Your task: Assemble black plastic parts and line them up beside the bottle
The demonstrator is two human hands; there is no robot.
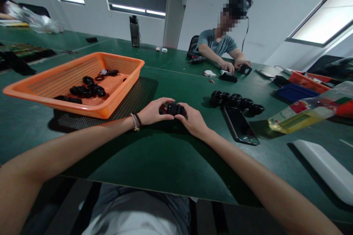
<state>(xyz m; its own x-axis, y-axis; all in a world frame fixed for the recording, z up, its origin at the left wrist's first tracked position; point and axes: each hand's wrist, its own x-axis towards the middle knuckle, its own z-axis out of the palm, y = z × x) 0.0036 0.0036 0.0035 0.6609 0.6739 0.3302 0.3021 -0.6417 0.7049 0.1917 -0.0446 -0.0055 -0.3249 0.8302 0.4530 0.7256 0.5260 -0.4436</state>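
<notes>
Just above the green table, my left hand curls its thumb and fingers around one side of a small black rounded part. My right hand pinches the other side, where a darker piece shows; I cannot tell whether it is separate. To the right stands a cluster of several similar black rounded parts. On the left, an orange perforated basket contains several loose black parts, some of them ring-shaped.
A phone lies beside the cluster. Farther right are a clear bottle of yellow liquid and a white slab-like object. Across the table, a person handles black parts near a power drill. A dark water bottle stands at the back.
</notes>
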